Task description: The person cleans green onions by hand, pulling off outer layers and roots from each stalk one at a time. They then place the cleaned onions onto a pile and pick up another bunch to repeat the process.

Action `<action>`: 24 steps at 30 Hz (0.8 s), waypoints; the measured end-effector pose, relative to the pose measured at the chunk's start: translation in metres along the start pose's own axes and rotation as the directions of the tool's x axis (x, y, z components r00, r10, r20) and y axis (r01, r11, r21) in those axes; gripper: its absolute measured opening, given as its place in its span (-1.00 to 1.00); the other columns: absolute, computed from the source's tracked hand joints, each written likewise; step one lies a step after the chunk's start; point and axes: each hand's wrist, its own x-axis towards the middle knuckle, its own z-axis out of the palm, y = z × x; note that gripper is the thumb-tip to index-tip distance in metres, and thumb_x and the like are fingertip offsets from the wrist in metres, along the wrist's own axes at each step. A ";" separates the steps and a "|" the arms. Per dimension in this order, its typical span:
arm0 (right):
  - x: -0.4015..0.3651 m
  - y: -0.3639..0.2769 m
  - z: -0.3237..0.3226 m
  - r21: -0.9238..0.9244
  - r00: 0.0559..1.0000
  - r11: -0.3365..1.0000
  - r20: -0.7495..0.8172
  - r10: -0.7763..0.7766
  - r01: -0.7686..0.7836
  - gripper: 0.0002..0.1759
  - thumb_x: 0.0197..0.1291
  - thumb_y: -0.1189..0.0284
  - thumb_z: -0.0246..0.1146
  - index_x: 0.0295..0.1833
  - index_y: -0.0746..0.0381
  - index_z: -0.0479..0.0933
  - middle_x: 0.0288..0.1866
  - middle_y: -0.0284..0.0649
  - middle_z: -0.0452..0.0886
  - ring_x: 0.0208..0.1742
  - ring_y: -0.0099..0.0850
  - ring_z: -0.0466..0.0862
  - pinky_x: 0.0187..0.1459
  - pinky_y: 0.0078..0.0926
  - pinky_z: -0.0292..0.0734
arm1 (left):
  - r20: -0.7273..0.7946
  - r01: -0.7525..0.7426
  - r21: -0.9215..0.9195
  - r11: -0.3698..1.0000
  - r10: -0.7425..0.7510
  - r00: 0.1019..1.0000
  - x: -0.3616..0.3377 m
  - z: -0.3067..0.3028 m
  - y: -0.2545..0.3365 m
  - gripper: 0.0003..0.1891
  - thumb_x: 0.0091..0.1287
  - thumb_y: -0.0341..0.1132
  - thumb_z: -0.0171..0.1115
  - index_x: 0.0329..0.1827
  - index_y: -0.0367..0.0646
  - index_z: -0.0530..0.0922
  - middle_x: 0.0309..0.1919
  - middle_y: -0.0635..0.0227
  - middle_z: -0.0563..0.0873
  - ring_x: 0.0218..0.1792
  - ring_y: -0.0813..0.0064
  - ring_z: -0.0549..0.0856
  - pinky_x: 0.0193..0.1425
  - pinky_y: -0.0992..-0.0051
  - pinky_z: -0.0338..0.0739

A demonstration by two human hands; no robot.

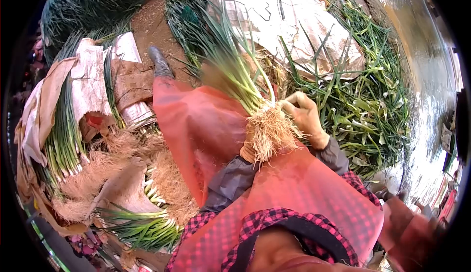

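A bunch of green onions [245,88] is held over my lap, its pale stringy roots [272,132] turned toward me and its leaves pointing away. My left hand [248,147] grips the bunch from below and from the left; the roots hide most of its fingers. With thumb and fingertips pinched together, my right hand [305,117] is at the white bases on the right side of the bunch, against one stalk that bends out from the rest. Both hands look gloved. A red see-through apron [191,120] covers my legs beneath the bunch.
Loose green leaves and trimmings [368,120] are heaped at the right. A large white sack [294,22] lies ahead. On the left, more onion bunches [66,134] stand in wrappings, with a rooted pile [169,179] nearby. Wet ground [427,71] runs along the far right.
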 end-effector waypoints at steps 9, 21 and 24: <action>0.015 0.030 -0.013 0.394 0.813 0.757 0.498 0.302 -0.522 -0.64 0.31 0.27 0.07 0.08 0.28 0.46 -0.13 -0.36 0.58 -0.19 -0.61 0.52 -0.16 -0.67 0.38 | 0.017 0.079 -0.120 0.990 -0.077 0.997 -0.018 0.017 -0.005 -0.58 0.27 -0.34 0.11 0.17 -0.30 0.35 -0.06 0.26 0.54 -0.05 0.45 0.56 0.15 0.47 0.43; -0.005 -0.021 0.015 0.233 0.942 0.918 0.177 0.284 -0.320 -0.85 0.22 0.41 0.23 -0.36 0.25 0.50 -0.52 -0.46 0.48 -0.48 -0.75 0.40 -0.46 -0.75 0.30 | 0.048 0.078 -0.285 0.955 -0.067 0.997 -0.022 -0.028 -0.005 -0.66 0.34 -0.28 0.07 0.09 -0.29 0.37 -0.20 0.23 0.54 -0.19 0.40 0.56 -0.06 0.42 0.50; -0.019 -0.040 0.017 0.273 0.980 0.941 0.054 0.191 -0.199 -0.83 0.25 0.38 0.20 -0.36 0.22 0.49 -0.46 -0.44 0.50 -0.45 -0.73 0.41 -0.42 -0.78 0.30 | 0.160 0.155 -0.462 0.873 -0.090 0.983 -0.022 -0.031 -0.001 -0.64 0.33 -0.31 0.08 0.13 -0.28 0.37 -0.12 0.23 0.54 -0.11 0.41 0.55 0.04 0.44 0.47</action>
